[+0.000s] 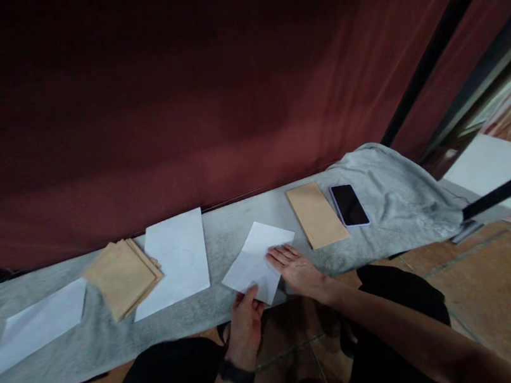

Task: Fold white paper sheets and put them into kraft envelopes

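A folded sheet of white paper (256,256) lies at an angle on the grey cloth in front of me. My left hand (246,322) pinches its near edge, thumb on top and the other fingers curled beneath. Flat on the right part of the paper rests my right hand (294,269), its fingers stretched out. To the right is a brown envelope (317,215). Left of my hands, a stack of brown envelopes (127,278) partly overlaps a larger white sheet (181,254).
A phone (350,205) lies right of the single envelope. Another white sheet (40,325) is at the far left. The grey cloth (396,202) covers a long narrow surface, backed by a dark red curtain (223,106). A black pole (444,41) slants at the right.
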### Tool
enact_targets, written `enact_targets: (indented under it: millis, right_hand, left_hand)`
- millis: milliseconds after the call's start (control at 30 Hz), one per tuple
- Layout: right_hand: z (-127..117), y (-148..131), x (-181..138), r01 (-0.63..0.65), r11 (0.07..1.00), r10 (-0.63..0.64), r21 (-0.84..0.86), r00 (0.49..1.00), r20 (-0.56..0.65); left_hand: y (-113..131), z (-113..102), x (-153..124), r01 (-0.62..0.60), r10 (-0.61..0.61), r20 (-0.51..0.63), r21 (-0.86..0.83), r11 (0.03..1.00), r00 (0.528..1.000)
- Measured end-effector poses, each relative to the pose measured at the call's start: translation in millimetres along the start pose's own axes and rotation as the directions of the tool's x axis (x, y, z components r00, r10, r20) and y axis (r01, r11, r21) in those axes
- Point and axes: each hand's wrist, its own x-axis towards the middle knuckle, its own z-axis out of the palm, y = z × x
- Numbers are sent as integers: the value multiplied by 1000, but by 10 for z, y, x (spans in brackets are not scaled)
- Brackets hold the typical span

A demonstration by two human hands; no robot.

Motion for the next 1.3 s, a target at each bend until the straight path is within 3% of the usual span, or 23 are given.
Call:
enact_targets:
  millis: [133,367,467,567,667,733,800,867,1033,1200,1300]
  right_hand:
    - [15,105,-2,30,999,-31,29,999,23]
    - [32,167,-30,13,994,-18,109,999,40]
    - [14,190,-28,21,989,-30,144,998,59]
    - [-7,262,-6,22,984,-34,176,997,67]
    - [-32,363,9,13,969,-29,247,998,63]
    - [-45,422,1,13,955,-34,296,997,65]
    - [-49,461,-21,17,948,-41,318,997,67]
    - [-42,477,-43,29,947,-51,320,997,61]
    - [-43,457,-19,15,936,-23,351,1000,19]
    - [-147,439,68,-51,883,56,468,998,3]
    - [-190,418,106,-77,859,85,506,996,8]
  left_hand:
    - [-49,20,-127,38,-37,24,-40,998,999]
    - [259,242,-102,127,-129,-22,-81,989,991]
    - [247,363,-152,116,-114,45,-55,992,992]
    - [152,343,-229,100,-100,216,13,995,971]
    - [105,100,-230,-42,-26,377,170,985,926]
    - [152,-126,-143,-271,189,298,265,925,936]
    - [257,-316,7,-468,437,168,329,820,884]
    - [385,-415,179,-556,536,171,389,734,827]
    - [578,-303,447,-629,355,529,543,556,771]
    - [642,-87,536,-688,409,558,514,512,722]
    - [676,29,607,-692,366,597,520,501,714]
